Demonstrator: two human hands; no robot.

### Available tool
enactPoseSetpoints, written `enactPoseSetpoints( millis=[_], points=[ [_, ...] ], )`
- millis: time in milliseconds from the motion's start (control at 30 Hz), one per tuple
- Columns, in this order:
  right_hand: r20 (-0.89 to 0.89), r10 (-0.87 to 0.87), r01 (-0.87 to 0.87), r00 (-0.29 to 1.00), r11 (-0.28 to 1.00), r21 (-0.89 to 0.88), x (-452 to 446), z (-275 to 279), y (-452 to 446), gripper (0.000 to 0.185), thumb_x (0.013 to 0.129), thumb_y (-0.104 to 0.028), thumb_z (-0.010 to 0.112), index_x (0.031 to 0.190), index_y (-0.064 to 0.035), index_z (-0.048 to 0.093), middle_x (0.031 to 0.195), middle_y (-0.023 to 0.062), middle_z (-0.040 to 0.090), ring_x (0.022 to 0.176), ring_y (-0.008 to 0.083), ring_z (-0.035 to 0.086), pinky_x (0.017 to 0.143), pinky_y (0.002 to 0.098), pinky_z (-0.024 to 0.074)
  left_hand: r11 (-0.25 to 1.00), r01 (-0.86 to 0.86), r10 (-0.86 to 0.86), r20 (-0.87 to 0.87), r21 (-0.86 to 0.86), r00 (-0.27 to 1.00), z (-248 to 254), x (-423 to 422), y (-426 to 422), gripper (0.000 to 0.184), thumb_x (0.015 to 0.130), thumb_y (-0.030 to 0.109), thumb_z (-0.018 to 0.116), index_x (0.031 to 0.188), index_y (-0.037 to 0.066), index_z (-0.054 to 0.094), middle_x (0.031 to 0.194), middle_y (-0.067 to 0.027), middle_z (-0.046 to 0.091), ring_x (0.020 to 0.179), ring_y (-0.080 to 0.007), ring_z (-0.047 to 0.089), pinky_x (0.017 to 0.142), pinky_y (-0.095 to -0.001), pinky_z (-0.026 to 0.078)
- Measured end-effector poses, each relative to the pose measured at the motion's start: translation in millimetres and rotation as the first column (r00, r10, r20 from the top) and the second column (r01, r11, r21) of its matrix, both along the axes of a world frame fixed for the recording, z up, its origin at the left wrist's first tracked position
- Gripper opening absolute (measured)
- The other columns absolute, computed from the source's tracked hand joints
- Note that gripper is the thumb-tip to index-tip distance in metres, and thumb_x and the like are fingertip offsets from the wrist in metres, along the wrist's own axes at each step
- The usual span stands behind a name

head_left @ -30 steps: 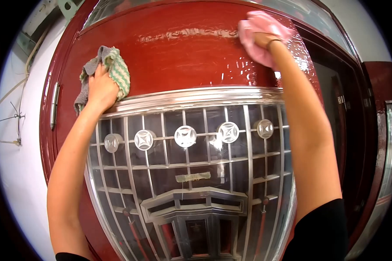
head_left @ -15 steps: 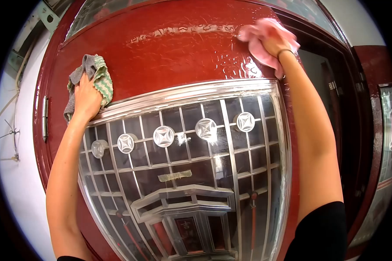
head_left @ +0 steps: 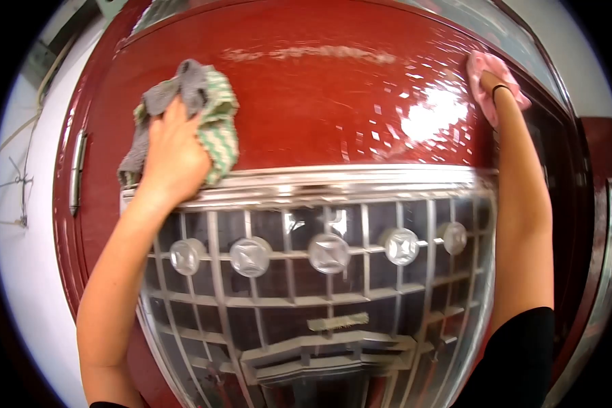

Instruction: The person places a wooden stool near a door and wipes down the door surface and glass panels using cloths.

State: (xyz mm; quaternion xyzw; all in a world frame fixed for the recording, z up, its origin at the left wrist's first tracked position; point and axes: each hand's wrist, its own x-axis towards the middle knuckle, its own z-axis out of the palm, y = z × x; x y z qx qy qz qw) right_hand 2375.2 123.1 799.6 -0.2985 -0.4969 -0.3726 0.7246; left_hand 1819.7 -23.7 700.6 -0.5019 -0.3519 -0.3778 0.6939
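On the left, my left hand [head_left: 175, 153] holds a grey and green-striped cloth [head_left: 219, 112] against the red door panel [head_left: 306, 109], just above the silver frame's top edge. At the upper right, my right hand [head_left: 494, 84] grips a pink cloth [head_left: 483, 71] near the panel's right edge. Its fingers are partly covered by the cloth. The red surface looks glossy, with wet-looking streaks and a bright glare between the two hands. Below the hands lies a glass pane with a silver grille [head_left: 292, 300] and round clear ornaments [head_left: 329, 253].
A metal hinge [head_left: 78, 173] is on the door's left edge, beside a white wall [head_left: 44, 272] with thin wires. At the right is a dark doorway [head_left: 568, 204]. A piece of tape [head_left: 338, 321] is on the glass.
The camera view has shifted, with the grille lower in the frame. My right hand and the pink cloth have moved right to the panel's edge. My left hand still holds the striped cloth.
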Motion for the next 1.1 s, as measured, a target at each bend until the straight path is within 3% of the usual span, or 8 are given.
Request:
enactPoseSetpoints(
  millis=[367,467,667,800,833,900,933,1100],
  points=[
    [0.541,0.380,-0.595,0.750,0.746,0.300,-287,51,-107,0.018,0.068,0.013,0.070,0.073,-0.0022,0.062,0.076,0.0027,0.063,0.071,0.0147,0.060,0.066,0.0294,0.0465,0.987,0.160,-0.156,-0.128,0.024,0.979,-4,35,-4,0.044,0.087,0.021,0.051,0.127,0.002,0.056,0.141,-0.0216,0.046,0.136,-0.0362,0.037,0.113,-0.0574,0.019],
    [0.693,0.118,-0.522,0.711,0.749,0.408,-339,20,-148,0.013,0.074,0.004,0.071,0.078,-0.0067,0.065,0.075,0.0002,0.062,0.074,0.0112,0.061,0.066,0.0269,0.0462,0.984,0.174,-0.169,-0.132,0.024,0.977,-6,34,-3,0.043,0.088,0.021,0.053,0.128,0.005,0.057,0.142,-0.0200,0.046,0.136,-0.0350,0.037,0.112,-0.0579,0.020],
    [0.331,0.323,-0.236,0.887,0.932,-0.277,-245,168,-54,0.020,0.086,-0.030,0.065,0.089,-0.0101,0.064,0.094,0.0032,0.064,0.083,0.0195,0.062,0.072,0.0338,0.0543,0.988,0.157,-0.156,-0.134,-0.002,0.979,-4,33,-5,0.040,0.088,0.020,0.054,0.124,0.003,0.059,0.140,-0.0222,0.047,0.135,-0.0352,0.038,0.110,-0.0613,0.021],
    [-0.062,0.420,-0.420,0.905,0.861,-0.287,-134,90,-56,0.032,0.091,-0.043,0.055,0.100,-0.0149,0.067,0.095,0.0084,0.068,0.090,0.0206,0.068,0.078,0.0360,0.0544,0.989,0.149,-0.150,-0.123,-0.016,0.981,-4,35,-5,0.052,0.091,0.022,0.048,0.140,0.006,0.046,0.149,-0.0205,0.036,0.141,-0.0338,0.029,0.114,-0.0538,0.017],
    [0.088,-0.218,0.233,0.972,0.940,-0.249,-97,92,-40,0.032,0.093,-0.043,0.053,0.103,-0.0153,0.066,0.102,0.0088,0.067,0.096,0.0195,0.066,0.084,0.0344,0.0530,0.990,0.134,-0.139,-0.099,-0.052,0.985,-4,36,-6,0.053,0.092,0.023,0.047,0.141,0.007,0.044,0.150,-0.0202,0.035,0.143,-0.0337,0.027,0.115,-0.0542,0.013],
    [0.178,-0.176,0.186,0.968,0.982,-0.040,-60,113,-5,0.030,0.094,-0.037,0.054,0.106,-0.0120,0.065,0.113,0.0108,0.064,0.108,0.0178,0.061,0.094,0.0318,0.0508,0.992,0.108,-0.117,-0.128,-0.070,0.985,-3,35,-8,0.052,0.093,0.026,0.047,0.141,0.007,0.045,0.149,-0.0194,0.037,0.141,-0.0338,0.028,0.115,-0.0542,0.013],
    [0.224,0.497,-0.515,0.838,0.857,0.025,-58,127,26,0.026,0.093,-0.030,0.058,0.105,-0.0083,0.065,0.116,0.0123,0.062,0.115,0.0172,0.058,0.097,0.0308,0.0500,0.993,0.107,-0.114,-0.168,-0.050,0.979,0,35,-6,0.052,0.093,0.027,0.047,0.141,0.007,0.045,0.147,-0.0190,0.040,0.140,-0.0339,0.031,0.115,-0.0538,0.014],
    [0.172,0.415,-0.421,0.893,0.907,-0.006,-182,95,-31,0.029,0.091,-0.035,0.054,0.089,-0.0074,0.062,0.089,0.0115,0.058,0.083,0.0181,0.053,0.073,0.0316,0.0439,0.981,-0.052,0.025,-0.143,-0.189,0.989,57,66,-10,0.039,0.097,0.031,0.042,0.115,0.005,0.064,0.131,-0.0186,0.053,0.124,-0.0320,0.047,0.107,-0.0495,0.030]
  ],
)
